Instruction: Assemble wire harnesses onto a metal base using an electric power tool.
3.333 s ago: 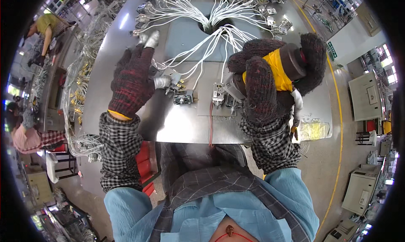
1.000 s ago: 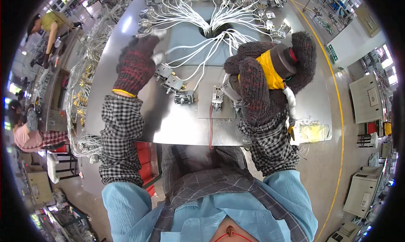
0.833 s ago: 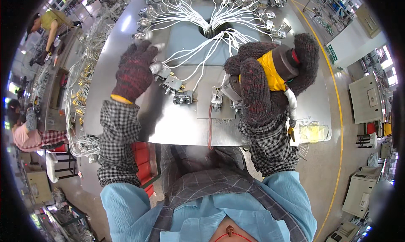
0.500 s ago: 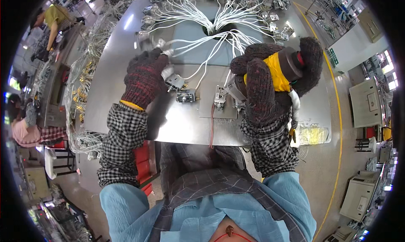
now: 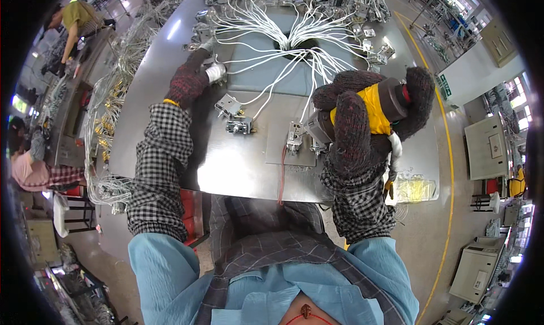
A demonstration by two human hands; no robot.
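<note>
My left hand (image 5: pixel 192 80), in a dark red and black knit glove with white-covered fingertips, reaches to the left side of the metal table. Its thumb and fingers are apart, beside small metal parts at the ends of white wires (image 5: pixel 255 56). My right hand (image 5: pixel 354 121), gloved alike, is wrapped round a dark power tool (image 5: pixel 391 101) banded with yellow tape. The tool's grey front end lies close to a small metal switch-like part (image 5: pixel 294 137) with red wires. Two similar parts, one boxy (image 5: pixel 228 104) and one with a dark face (image 5: pixel 238 125), lie between my hands.
White wires fan out from a dark hole (image 5: pixel 306 47) in the grey middle panel, with several metal parts round the far rim. A clear yellowish tray (image 5: pixel 416 189) sits at the right front corner. Bundled wires (image 5: pixel 107 126) hang at the left. Another person (image 5: pixel 79 22) works far left.
My left hand has moved away from the boxy metal part, leftward and farther out toward the table's left side. My right hand keeps its hold on the power tool, almost in place.
</note>
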